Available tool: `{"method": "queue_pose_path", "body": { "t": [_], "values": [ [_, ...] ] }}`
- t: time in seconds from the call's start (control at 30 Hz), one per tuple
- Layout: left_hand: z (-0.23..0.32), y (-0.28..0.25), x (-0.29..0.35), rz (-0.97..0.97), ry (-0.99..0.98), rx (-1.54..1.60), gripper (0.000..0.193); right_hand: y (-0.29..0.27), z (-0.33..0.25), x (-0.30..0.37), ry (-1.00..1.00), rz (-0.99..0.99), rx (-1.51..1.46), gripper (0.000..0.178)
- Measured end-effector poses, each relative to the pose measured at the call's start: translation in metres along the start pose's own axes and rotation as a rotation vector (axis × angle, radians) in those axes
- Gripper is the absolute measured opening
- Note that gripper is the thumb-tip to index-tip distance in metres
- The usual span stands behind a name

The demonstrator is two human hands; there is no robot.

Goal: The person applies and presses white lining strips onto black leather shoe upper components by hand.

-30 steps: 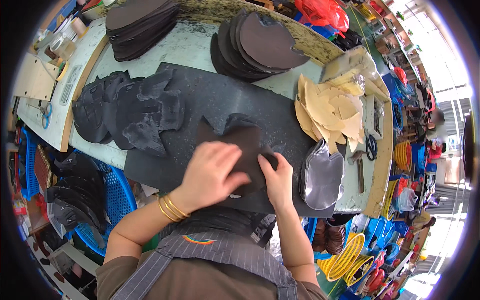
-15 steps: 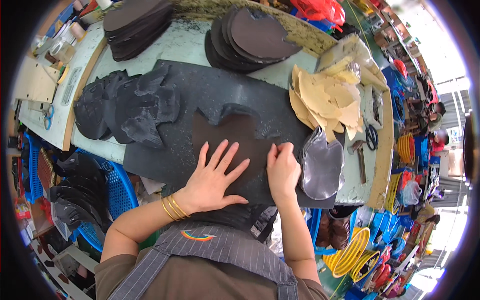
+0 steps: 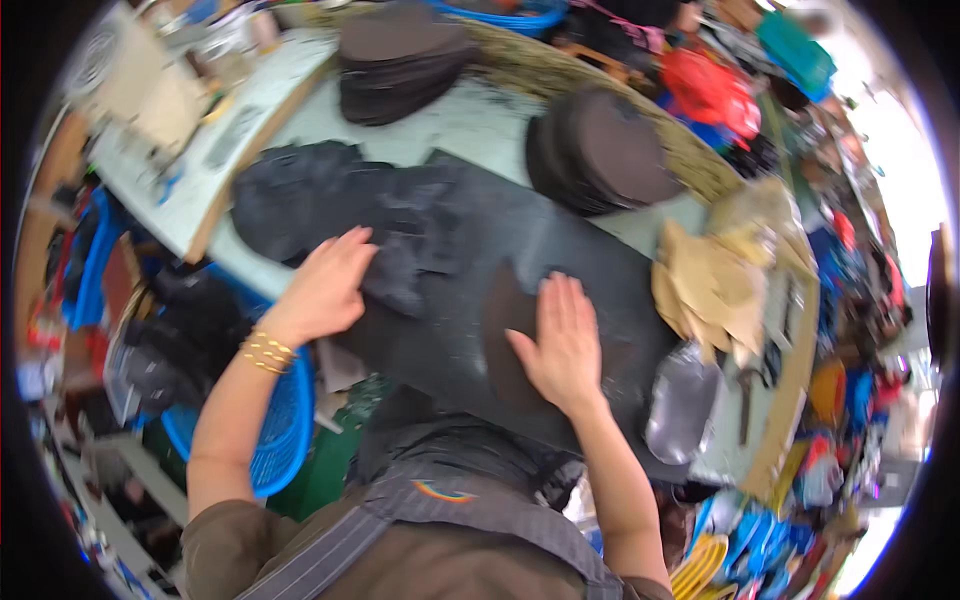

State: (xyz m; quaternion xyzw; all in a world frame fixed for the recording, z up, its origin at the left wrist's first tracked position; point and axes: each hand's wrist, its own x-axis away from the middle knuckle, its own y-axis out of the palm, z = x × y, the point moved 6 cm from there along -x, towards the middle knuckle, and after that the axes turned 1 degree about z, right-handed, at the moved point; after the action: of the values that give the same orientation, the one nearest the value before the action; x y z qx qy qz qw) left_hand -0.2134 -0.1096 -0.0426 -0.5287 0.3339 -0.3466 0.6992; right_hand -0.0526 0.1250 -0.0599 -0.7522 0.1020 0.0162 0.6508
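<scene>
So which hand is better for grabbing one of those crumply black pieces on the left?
Probably the left hand: its fingertips are right by the black pieces. The right hand is farther off, spread flat on the dark brown piece.

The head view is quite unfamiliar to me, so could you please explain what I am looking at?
Certainly. There is no robot here, just a person's two bare hands. The picture comes from the left of two fisheye cameras worn on the person's head, looking down, so straight edges look bent.

On the pale table lies a dark mat. Black pieces are heaped on the mat's left side, with tan pieces near its right edge.

The right hand lies flat over a dark brown piece. The left hand reaches to the black pieces; blur hides whether it touches them. Neither hand visibly grips anything.
</scene>
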Motion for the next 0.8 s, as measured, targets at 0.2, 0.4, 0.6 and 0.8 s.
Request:
{"method": "queue_pose_path", "body": {
  "t": [0.2,0.4,0.6,0.8],
  "values": [
    [-0.01,-0.02,-0.021,0.163,-0.164,0.387,0.027,-0.026,0.028,0.007,0.1,0.313,-0.522,0.037],
    [0.002,-0.015,-0.028,0.487,-0.118,0.446,0.018,-0.066,0.18,0.007,0.475,0.494,-0.066,0.027],
    [0.194,-0.038,-0.039,0.357,0.394,-0.033,0.022,-0.032,0.221,-0.025,0.73,0.127,0.055,0.038],
    [0.22,0.032,-0.033,0.11,0.326,0.385,0.041,-0.04,0.241,-0.012,0.781,0.235,-0.783,0.029]
  ]
}}
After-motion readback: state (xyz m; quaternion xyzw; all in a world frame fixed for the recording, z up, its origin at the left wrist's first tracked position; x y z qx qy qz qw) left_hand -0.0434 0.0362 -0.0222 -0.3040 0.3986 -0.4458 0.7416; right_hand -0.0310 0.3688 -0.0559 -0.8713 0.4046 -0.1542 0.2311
